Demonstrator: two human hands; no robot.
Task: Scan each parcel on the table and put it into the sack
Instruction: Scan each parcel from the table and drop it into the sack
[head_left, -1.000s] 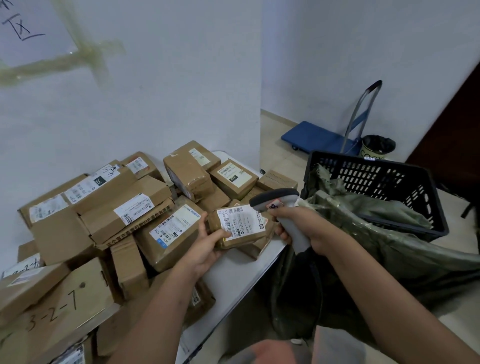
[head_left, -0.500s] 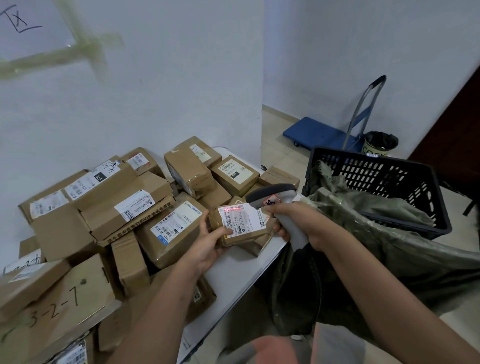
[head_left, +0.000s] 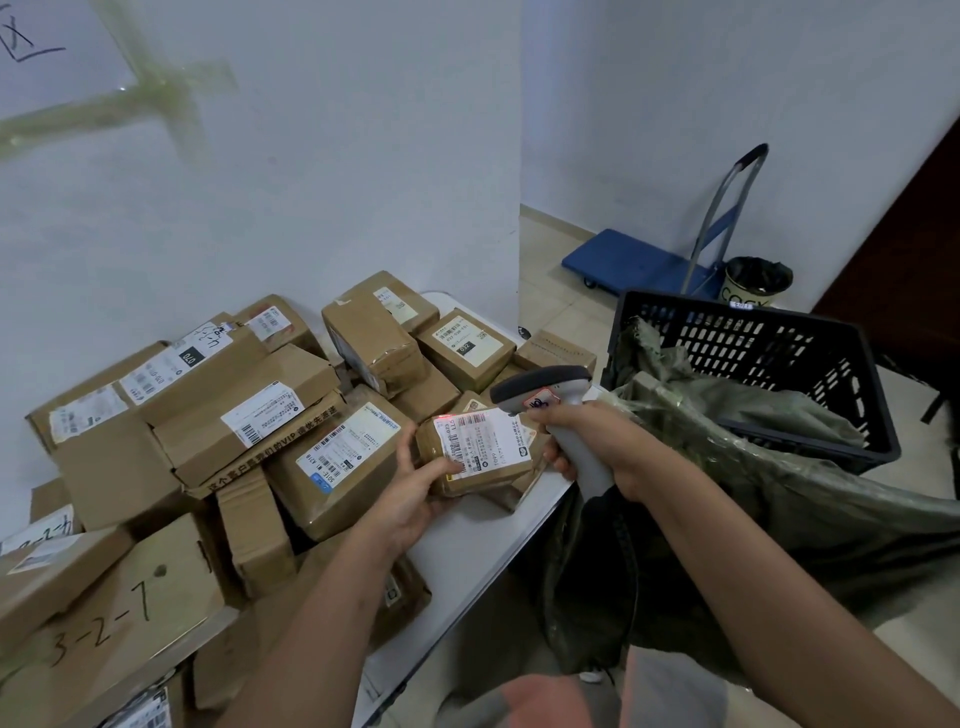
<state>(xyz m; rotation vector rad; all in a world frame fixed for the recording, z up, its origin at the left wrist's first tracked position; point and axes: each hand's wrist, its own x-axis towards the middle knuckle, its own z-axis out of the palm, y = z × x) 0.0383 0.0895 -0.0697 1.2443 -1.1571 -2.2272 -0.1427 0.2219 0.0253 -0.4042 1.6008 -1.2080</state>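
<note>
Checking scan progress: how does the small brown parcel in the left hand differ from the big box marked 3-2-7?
The small brown cardboard parcel is held in the left hand, with red scanner light on its printed label. The large brown cardboard box marked 3-2-7 lies in the pile, far bigger, handwritten on top. Both are plain brown cardboard.

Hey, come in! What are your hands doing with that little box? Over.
Left hand grips small parcel. Right hand grips scanner, red light on label. Sack open, nothing blocking.

Blue trolley (head_left: 631, 262) beside lined bin (head_left: 756, 280), near black crate (head_left: 753, 364).
</note>
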